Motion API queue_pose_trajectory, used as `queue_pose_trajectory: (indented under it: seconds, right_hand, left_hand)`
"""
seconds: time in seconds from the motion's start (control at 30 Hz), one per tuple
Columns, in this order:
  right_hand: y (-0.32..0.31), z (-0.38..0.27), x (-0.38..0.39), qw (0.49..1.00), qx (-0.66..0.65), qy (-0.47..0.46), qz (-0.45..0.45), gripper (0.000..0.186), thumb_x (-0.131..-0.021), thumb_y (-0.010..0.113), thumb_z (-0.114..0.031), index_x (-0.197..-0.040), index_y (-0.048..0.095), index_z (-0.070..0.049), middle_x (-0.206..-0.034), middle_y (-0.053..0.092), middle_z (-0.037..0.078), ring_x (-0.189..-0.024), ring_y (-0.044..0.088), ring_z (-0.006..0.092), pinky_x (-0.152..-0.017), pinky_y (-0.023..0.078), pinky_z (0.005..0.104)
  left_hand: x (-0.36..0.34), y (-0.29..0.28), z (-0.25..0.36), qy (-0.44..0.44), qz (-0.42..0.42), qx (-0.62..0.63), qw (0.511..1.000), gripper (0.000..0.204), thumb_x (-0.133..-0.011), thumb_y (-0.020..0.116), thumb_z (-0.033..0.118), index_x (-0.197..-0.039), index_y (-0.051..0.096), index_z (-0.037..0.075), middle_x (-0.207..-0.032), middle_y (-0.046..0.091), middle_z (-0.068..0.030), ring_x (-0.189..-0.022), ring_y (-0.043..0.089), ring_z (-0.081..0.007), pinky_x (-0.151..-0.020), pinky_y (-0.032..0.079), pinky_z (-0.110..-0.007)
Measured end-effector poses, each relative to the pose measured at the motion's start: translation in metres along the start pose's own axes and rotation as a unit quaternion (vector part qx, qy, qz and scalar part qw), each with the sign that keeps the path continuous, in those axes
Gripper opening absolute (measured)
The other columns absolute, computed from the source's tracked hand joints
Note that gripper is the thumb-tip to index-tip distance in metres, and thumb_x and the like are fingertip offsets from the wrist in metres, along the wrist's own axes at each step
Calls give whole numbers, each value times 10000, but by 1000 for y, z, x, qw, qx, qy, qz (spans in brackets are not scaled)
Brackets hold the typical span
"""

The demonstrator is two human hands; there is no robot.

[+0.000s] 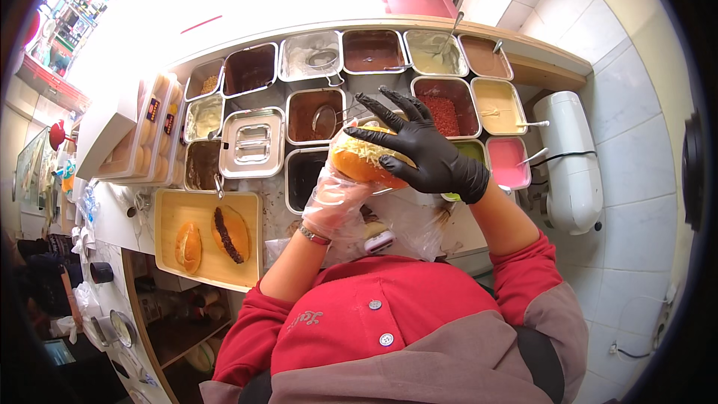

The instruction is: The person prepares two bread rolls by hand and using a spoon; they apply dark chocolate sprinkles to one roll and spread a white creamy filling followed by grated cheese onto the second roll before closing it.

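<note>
My left hand [338, 202], in a clear plastic glove, holds an orange-brown bread bun [357, 164] covered on top with pale shreds. My right hand [410, 148], in a black glove, is spread over the bun with fingers apart; whether its fingertips touch the shreds is unclear. Metal tubs of fillings surround the bun, including brown cream [304, 108], red crumbs [446, 112] and pink cream [510, 164]. At the left, a wooden-coloured tray [176, 217] holds two buns, one with a dark filling stripe [228, 236].
A lidded steel tub [253, 142] sits among the others. Stacked clear boxes of rounds [153, 131] stand at the left. A white appliance [572, 164] stands at the right against the tiled wall. A plastic bag [441, 224] lies on the counter.
</note>
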State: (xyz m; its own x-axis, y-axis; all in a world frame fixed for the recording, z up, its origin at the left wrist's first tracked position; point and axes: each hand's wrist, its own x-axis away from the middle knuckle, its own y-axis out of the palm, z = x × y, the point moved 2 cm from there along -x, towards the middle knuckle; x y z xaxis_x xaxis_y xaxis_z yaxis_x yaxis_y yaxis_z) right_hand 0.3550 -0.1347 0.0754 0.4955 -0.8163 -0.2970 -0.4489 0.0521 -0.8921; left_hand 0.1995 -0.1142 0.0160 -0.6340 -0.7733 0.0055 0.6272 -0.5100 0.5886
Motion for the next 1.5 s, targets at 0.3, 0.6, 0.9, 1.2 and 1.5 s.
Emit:
queue_pose_trajectory:
  seconds: [0.3,0.6,0.9,1.2,1.5]
  right_hand:
    - [-25,19,10,959,-258,109,48,466,-888,461,-174,-1350,485,-114,-1391,439,152,-1270,392,259,-1065,271,391]
    - [16,40,19,870,-442,210,56,413,-855,470,21,-1255,560,-29,-1175,623,85,-1046,554,120,-943,424,265]
    - [15,39,25,896,-382,204,92,354,-863,473,9,-1199,582,0,-1119,639,108,-1020,585,151,-935,431,273]
    - [1,25,23,961,-178,97,190,409,-883,481,-171,-1262,536,-28,-1217,547,196,-1181,471,335,-1037,333,416]
    - [16,23,22,976,-183,74,93,497,-911,418,-284,-1349,455,-53,-1388,420,209,-1265,388,377,-1088,240,437]
  left_hand:
    - [4,-10,-9,84,-11,106,991,848,-736,735,-36,-1423,249,76,-1323,472,-86,-1204,494,-220,-1011,430,-358]
    - [0,-19,-10,24,26,173,984,603,-748,632,-34,-1310,417,7,-1257,528,-122,-1159,525,-264,-993,437,-363]
    - [3,-8,-7,-52,34,362,930,498,-797,537,-1,-1284,433,-11,-1263,511,-171,-1195,487,-306,-1036,377,-476]
    - [0,-14,-10,-74,-4,413,908,520,-806,560,38,-1304,418,-12,-1288,501,-163,-1212,478,-292,-1046,372,-455]
    - [0,-1,-7,0,42,290,956,412,-894,528,53,-1278,421,-50,-1279,509,-165,-1201,494,-279,-1051,378,-413]
